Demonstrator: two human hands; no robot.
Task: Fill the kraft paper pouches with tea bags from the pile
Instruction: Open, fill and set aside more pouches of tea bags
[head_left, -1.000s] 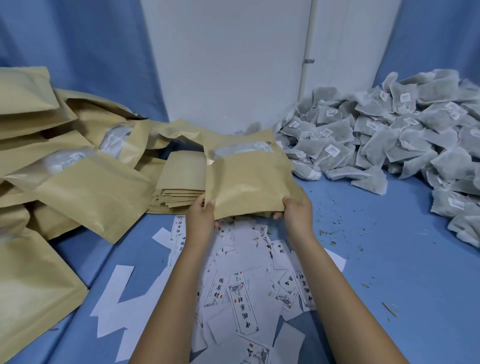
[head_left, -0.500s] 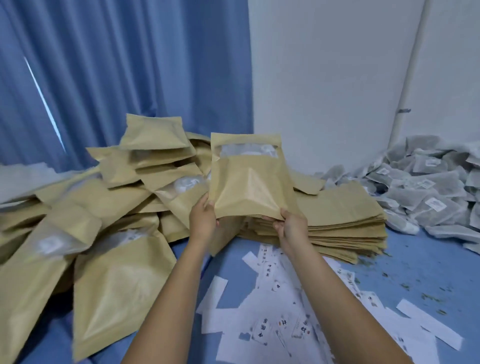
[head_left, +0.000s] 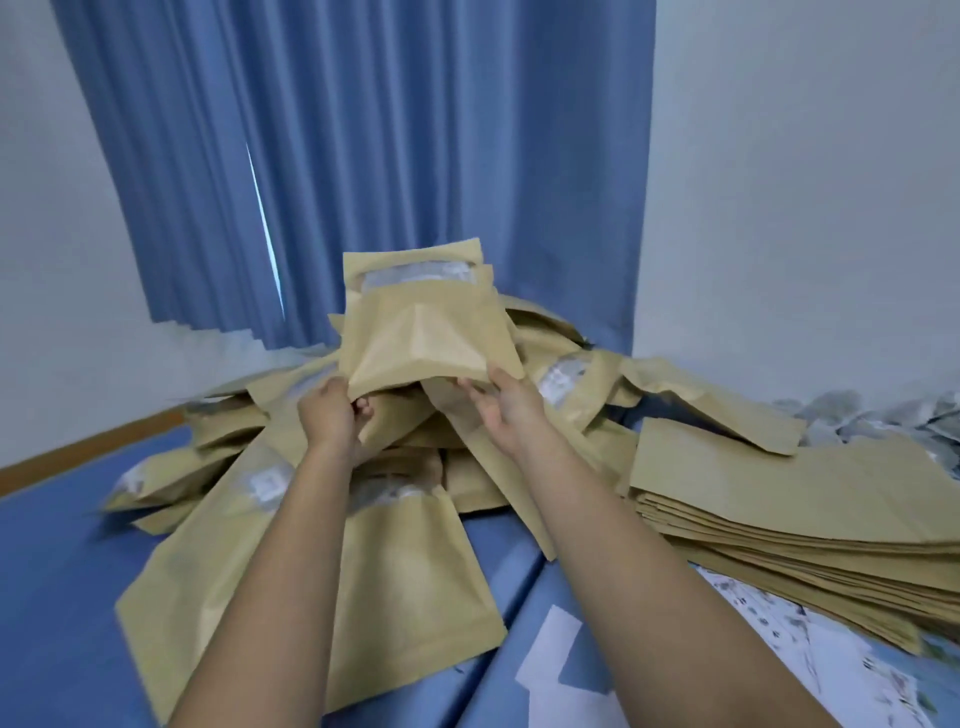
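"What changed?"

"I turned from the grey tea bag pile (head_left: 852, 408). Now my left hand (head_left: 332, 415) and right hand (head_left: 506, 410) grip the bottom corners of a puffy brown kraft paper pouch (head_left: 421, 338), up over the heap of full brown pouches (head_left: 410, 566) (this one looks done)."

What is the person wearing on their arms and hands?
Nothing visible. The left forearm and right forearm are bare, with no sleeves in view. The left hand and right hand have no gloves; no watch, bracelet or ring shows.
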